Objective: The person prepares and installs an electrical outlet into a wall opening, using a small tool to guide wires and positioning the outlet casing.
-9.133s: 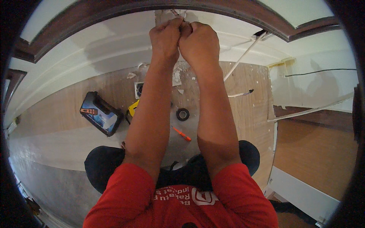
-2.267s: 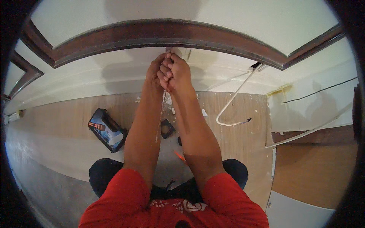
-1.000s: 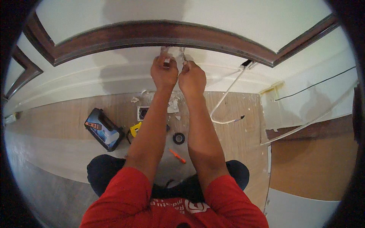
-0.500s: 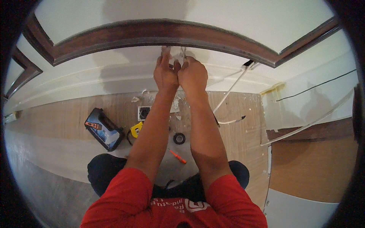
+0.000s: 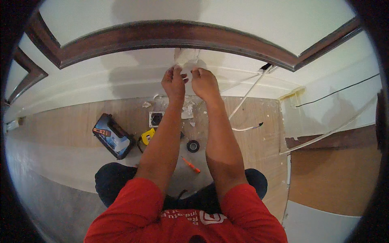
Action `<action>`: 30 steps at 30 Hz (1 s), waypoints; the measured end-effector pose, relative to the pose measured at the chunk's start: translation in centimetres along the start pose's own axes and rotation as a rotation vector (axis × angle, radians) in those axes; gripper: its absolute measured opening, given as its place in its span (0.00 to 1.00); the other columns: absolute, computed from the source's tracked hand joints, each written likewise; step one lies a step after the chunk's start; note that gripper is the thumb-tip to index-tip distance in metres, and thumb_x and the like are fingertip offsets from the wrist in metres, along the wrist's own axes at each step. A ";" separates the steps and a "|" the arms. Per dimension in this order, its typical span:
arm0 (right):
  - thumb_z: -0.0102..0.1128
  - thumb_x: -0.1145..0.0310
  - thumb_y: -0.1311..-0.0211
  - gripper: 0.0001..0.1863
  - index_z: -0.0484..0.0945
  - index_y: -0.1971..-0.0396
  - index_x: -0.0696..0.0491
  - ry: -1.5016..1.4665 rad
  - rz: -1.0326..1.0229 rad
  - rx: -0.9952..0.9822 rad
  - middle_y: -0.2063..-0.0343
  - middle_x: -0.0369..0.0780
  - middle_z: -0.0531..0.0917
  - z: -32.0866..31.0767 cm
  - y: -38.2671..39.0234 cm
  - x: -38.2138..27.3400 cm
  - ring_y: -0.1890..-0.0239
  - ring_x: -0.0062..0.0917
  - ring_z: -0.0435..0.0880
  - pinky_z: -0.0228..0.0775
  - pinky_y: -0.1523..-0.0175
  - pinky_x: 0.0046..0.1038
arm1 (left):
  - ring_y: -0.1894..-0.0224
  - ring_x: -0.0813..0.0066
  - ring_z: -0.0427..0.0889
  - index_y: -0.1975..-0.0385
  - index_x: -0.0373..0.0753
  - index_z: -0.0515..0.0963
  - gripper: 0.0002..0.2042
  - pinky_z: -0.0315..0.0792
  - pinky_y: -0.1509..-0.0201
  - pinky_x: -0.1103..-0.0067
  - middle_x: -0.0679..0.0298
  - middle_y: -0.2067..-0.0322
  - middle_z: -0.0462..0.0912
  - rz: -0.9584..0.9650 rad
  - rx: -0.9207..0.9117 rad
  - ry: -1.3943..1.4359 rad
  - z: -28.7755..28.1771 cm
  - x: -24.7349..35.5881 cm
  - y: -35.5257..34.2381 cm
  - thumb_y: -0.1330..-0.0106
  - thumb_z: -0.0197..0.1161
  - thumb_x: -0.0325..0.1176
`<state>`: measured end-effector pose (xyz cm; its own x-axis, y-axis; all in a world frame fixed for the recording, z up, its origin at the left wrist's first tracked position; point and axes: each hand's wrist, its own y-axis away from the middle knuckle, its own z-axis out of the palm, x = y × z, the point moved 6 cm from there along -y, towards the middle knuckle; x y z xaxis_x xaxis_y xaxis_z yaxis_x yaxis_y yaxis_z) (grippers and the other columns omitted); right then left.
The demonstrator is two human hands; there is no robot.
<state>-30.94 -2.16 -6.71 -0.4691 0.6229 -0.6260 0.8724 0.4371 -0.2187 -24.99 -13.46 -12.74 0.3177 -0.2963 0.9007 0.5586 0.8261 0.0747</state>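
Note:
Both arms reach forward to the low white wall (image 5: pixel 137 75), just below the dark wooden moulding (image 5: pixel 154 34). My left hand (image 5: pixel 174 85) has bent fingers, with thumb and forefinger close together at the wall. Beside it, my right hand (image 5: pixel 205 85) is closed in a pinch, knuckles upward. Whatever either hand grips is too small or hidden to name. A rough, pale patch (image 5: pixel 187 54) marks the wall just beyond the fingertips. Whitish broken bits (image 5: pixel 187 111) lie on the floor beneath my hands. Near my left forearm sits a square white-framed box with a dark centre (image 5: pixel 156 119).
On the wood-patterned floor lie a black case (image 5: pixel 113 137), a yellow tape measure (image 5: pixel 147 136), a roll of black tape (image 5: pixel 193 146) and an orange screwdriver (image 5: pixel 191 165). White cable (image 5: pixel 250 90) comes from a wall hole (image 5: pixel 266 67) at the right. A brown panel (image 5: pixel 328 174) stands further right.
My hands have moved slightly apart and back toward me, uncovering the rough wall patch. The thin item seen above the right fingers no longer shows clearly. The view has shifted a little.

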 end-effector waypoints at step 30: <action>0.44 0.66 0.29 0.18 0.75 0.74 0.64 -0.958 0.457 0.383 0.77 0.43 0.80 9.7 -1.6 2.1 0.77 0.26 0.78 0.69 0.74 0.31 | 0.62 0.73 0.81 0.58 0.33 0.79 0.15 0.75 0.58 0.74 0.60 0.62 0.83 -0.032 -0.847 -0.621 2.9 1.8 -5.4 0.34 0.62 0.40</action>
<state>-31.97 -7.83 -14.96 0.0599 -0.1535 -0.9863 0.9972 -0.0347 0.0659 -29.68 -17.08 -10.24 -0.0218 0.1834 0.9828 0.9893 0.1460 -0.0053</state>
